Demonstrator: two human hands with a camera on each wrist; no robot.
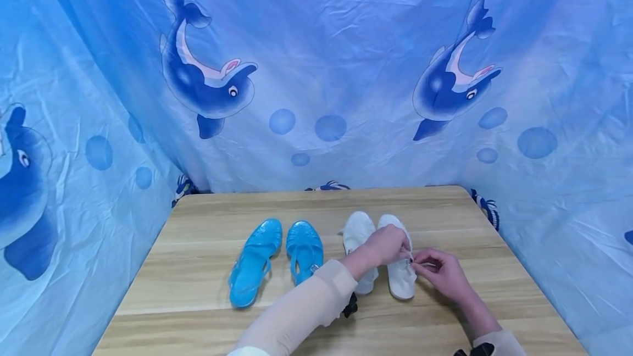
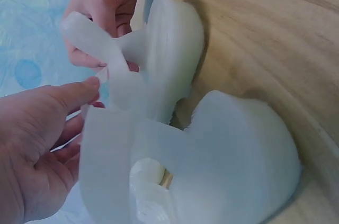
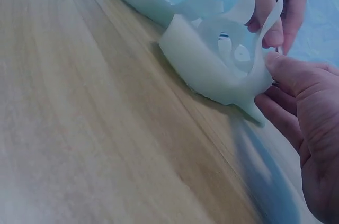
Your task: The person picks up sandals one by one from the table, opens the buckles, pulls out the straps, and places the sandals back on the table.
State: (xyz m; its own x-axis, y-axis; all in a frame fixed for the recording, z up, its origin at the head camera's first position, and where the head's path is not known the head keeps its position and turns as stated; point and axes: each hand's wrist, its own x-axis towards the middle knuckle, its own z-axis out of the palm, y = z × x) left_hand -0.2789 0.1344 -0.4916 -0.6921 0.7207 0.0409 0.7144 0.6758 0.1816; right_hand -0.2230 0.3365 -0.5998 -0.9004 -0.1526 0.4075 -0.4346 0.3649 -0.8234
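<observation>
Two white jelly sandals stand side by side right of the middle in the head view. My hands meet at the outer side of the right white sandal (image 1: pixel 401 284). My left hand (image 1: pixel 388 244) reaches across it and pinches the thin end of its ankle strap (image 3: pixel 275 9). From the right, my right hand (image 1: pixel 443 274) pinches the same sandal's side by the small buckle, which the fingers mostly hide. In the right wrist view the strap arches up in a loop between both hands. The left white sandal (image 1: pixel 358 228) sits partly under my left forearm.
A blue sandal (image 1: pixel 243 284) and its mate (image 1: pixel 303 235) stand on the left of the wooden table (image 1: pixel 188 257); my left sleeve covers the mate's heel. Blue dolphin-printed cloth (image 1: pixel 316 70) hangs behind the table and along its sides.
</observation>
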